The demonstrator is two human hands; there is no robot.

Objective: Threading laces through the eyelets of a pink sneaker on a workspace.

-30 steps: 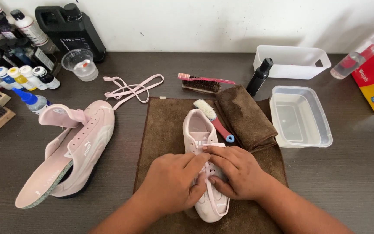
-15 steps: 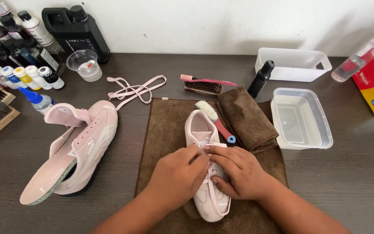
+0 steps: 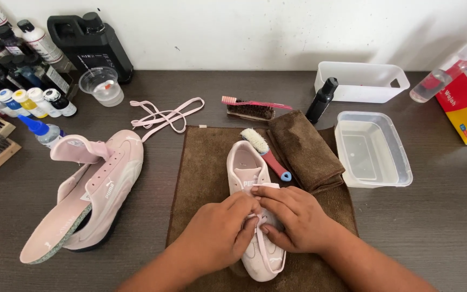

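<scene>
Pink shoe (image 3: pixel 252 216) on the brown towel (image 3: pixel 201 178), and both hands are right on it. Left hand (image 3: pixel 217 235) and right hand (image 3: pixel 298 219) are closed in narrow, fingertips pinching the lace (image 3: pixel 268 254) at the middle of the shoe, just below the tongue. Compared with a second ago the hands sit slightly nearer the toe, and more of the tongue and heel opening shows beyond them; a loop of lace now hangs slack toward the toe. That reads, I judge, as the lace working loose, eyelet by eyelet.

Just beyond the right hand lies a brush (image 3: pixel 266 151) with a red handle, its pale head touching the shoe's heel end, and beside it a folded brown cloth (image 3: pixel 304 148). Further out on the right, a clear tub (image 3: pixel 401 162) with water. Well off the left hand, the other shoe (image 3: pixel 95 189) lies on its side, insole hanging out, already unlaced. Its loose lace (image 3: pixel 163 114) rests on the table beyond the towel. Bottles (image 3: pixel 28 100) crowd the far left corner.
</scene>
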